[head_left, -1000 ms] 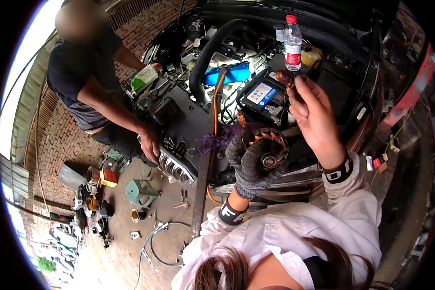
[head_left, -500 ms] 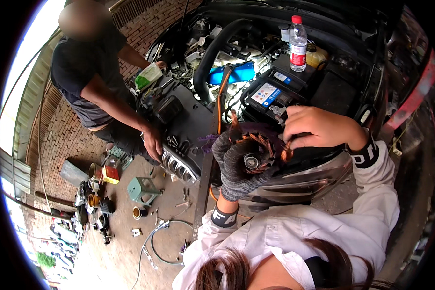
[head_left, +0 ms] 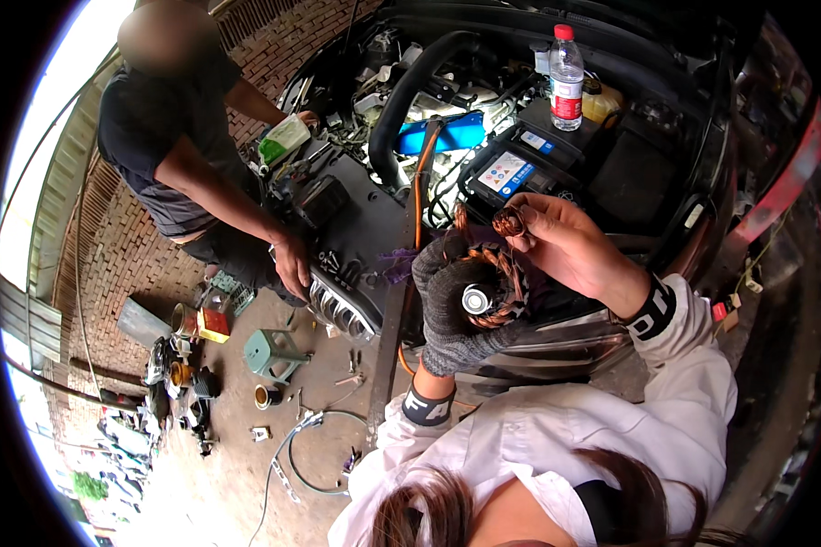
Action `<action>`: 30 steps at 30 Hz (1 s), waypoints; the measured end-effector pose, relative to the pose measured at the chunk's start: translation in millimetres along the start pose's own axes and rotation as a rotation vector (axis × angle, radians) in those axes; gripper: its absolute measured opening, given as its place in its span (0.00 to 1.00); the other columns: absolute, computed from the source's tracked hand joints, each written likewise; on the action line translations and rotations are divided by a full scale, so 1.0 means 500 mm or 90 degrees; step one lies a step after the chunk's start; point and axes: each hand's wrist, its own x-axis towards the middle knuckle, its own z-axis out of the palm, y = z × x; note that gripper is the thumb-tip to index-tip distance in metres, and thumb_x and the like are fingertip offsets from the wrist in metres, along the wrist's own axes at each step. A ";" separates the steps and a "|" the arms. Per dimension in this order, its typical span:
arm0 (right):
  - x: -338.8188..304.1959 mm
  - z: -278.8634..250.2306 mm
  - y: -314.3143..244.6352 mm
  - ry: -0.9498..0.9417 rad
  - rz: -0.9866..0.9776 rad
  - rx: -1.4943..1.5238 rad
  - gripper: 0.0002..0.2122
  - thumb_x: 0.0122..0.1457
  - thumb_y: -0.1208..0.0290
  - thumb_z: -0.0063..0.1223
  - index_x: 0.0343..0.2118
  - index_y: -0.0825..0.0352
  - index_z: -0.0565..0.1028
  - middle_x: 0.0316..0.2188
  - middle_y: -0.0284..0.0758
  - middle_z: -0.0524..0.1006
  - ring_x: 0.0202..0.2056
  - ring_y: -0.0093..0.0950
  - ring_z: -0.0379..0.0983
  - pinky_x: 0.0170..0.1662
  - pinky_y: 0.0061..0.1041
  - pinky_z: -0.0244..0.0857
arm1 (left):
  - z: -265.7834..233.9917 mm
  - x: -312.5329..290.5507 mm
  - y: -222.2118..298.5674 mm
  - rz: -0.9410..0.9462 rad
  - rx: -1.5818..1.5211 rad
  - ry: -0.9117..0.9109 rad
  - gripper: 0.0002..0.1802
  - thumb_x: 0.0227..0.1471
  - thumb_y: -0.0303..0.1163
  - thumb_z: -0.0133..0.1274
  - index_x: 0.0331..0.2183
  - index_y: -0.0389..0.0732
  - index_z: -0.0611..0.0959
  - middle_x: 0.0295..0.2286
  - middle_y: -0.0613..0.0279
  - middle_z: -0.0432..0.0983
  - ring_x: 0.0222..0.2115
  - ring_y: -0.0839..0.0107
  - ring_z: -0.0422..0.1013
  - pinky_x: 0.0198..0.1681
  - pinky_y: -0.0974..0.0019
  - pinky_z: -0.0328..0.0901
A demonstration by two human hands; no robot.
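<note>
head view: left hand [head_left: 452, 319] is grasping a copper-wound motor core [head_left: 500, 290], right hand [head_left: 576, 242] is pinching coiled copper wire [head_left: 509, 221]. a firm left grip should be helping.

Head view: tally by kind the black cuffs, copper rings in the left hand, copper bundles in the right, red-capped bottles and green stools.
Black cuffs: 2
Copper ring, left hand: 1
Copper bundle, right hand: 1
Red-capped bottle: 1
Green stool: 1
Total: 6

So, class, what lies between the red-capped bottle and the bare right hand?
In the head view, the black battery with blue-and-white labels shows between the bottle and the right hand.
</note>
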 end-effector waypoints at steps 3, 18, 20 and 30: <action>-0.008 0.009 -0.018 -0.001 -0.042 -0.075 0.10 0.65 0.68 0.49 0.43 0.69 0.71 0.34 0.30 0.72 0.34 0.18 0.66 0.39 0.18 0.61 | 0.005 0.024 0.012 0.073 0.040 0.017 0.45 0.27 0.35 0.75 0.49 0.40 0.70 0.50 0.58 0.65 0.50 0.61 0.65 0.55 0.57 0.61; -0.086 -0.013 0.021 -0.029 -0.156 -0.142 0.12 0.62 0.64 0.55 0.38 0.69 0.72 0.33 0.32 0.68 0.31 0.17 0.67 0.33 0.15 0.64 | 0.088 0.032 0.010 -0.116 -0.225 0.304 0.43 0.39 0.18 0.67 0.56 0.43 0.65 0.49 0.61 0.68 0.48 0.68 0.69 0.48 0.65 0.70; -0.092 0.001 0.015 -0.055 -0.140 -0.205 0.11 0.62 0.65 0.54 0.37 0.69 0.72 0.31 0.32 0.68 0.31 0.19 0.67 0.34 0.17 0.64 | 0.087 0.036 0.001 -0.121 -0.201 0.311 0.44 0.39 0.17 0.67 0.56 0.43 0.65 0.49 0.61 0.68 0.47 0.67 0.69 0.48 0.64 0.70; -0.052 -0.028 0.020 0.275 -0.159 0.239 0.06 0.66 0.69 0.48 0.37 0.67 0.73 0.30 0.26 0.71 0.29 0.14 0.59 0.34 0.18 0.55 | 0.082 0.024 -0.013 -0.018 -0.140 0.215 0.52 0.34 0.40 0.75 0.57 0.40 0.64 0.53 0.58 0.64 0.54 0.64 0.64 0.58 0.58 0.60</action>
